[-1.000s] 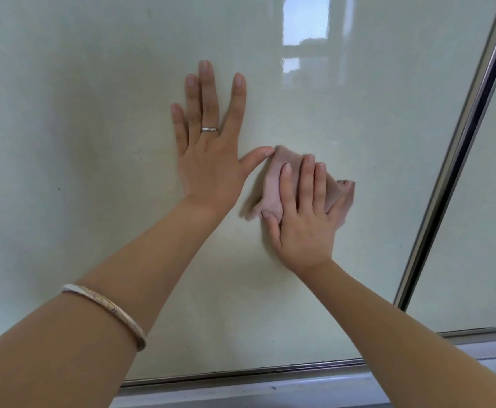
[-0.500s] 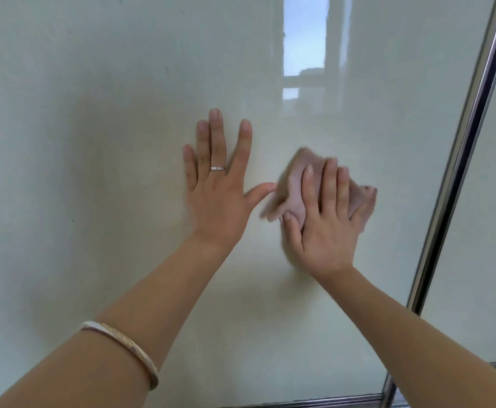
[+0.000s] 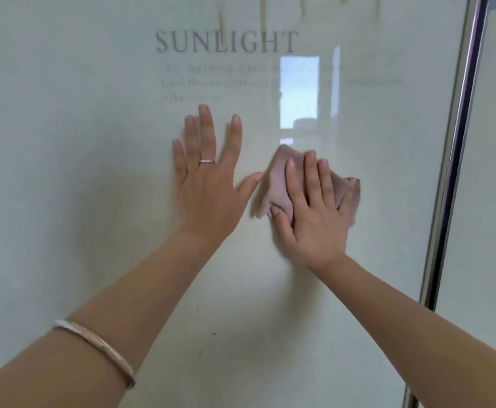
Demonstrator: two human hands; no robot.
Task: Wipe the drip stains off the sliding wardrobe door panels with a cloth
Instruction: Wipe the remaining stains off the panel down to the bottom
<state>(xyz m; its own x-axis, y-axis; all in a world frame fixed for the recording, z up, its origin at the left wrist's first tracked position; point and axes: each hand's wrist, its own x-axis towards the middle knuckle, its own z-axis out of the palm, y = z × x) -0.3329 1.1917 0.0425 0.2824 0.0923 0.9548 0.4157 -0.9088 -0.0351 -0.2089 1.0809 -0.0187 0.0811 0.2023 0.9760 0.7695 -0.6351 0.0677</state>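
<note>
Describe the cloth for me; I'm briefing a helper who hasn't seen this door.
On the pale door panel, look below the word SUNLIGHT. The right hand presses a crumpled cloth flat there. It is dusty pink, the only soft thing on the panel.

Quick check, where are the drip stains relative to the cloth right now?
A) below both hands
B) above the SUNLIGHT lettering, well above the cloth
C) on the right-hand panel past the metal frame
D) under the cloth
B: the yellowish drip stains run down at the top of the door panel above the SUNLIGHT lettering, while the right hand presses the pink cloth lower down.
</note>
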